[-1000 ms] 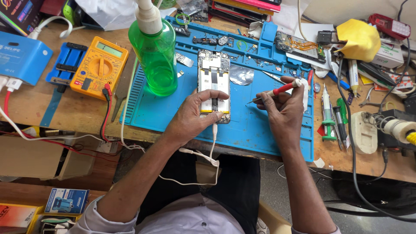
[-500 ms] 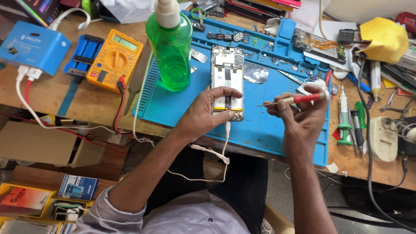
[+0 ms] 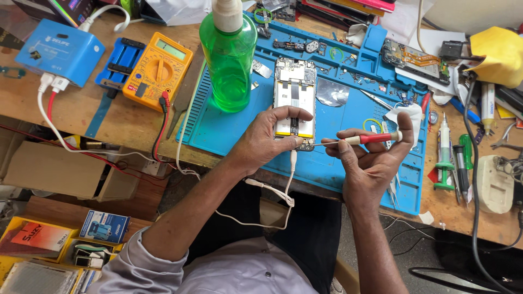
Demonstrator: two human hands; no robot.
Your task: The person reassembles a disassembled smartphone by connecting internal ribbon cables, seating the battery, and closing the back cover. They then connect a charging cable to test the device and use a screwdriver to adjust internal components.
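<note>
Left hand (image 3: pixel 267 139): fingers curled over opened phone (image 3: pixel 295 98), flat, back removed.
Right hand (image 3: pixel 368 160): pinching red-handled screwdriver (image 3: pixel 359 140).
Mat (image 3: pixel 229 133): blue, ribbed, rubbery.
Bottle (image 3: pixel 229 57): translucent green plastic, holding liquid.

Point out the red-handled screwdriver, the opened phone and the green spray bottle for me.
red-handled screwdriver (image 3: pixel 375 138), head view, on its red handle.
opened phone (image 3: pixel 295 92), head view, on its exposed inner middle.
green spray bottle (image 3: pixel 229 65), head view, on its green body.

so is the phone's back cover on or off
Off: the phone lies on the blue mat with battery and circuit board exposed.
</note>
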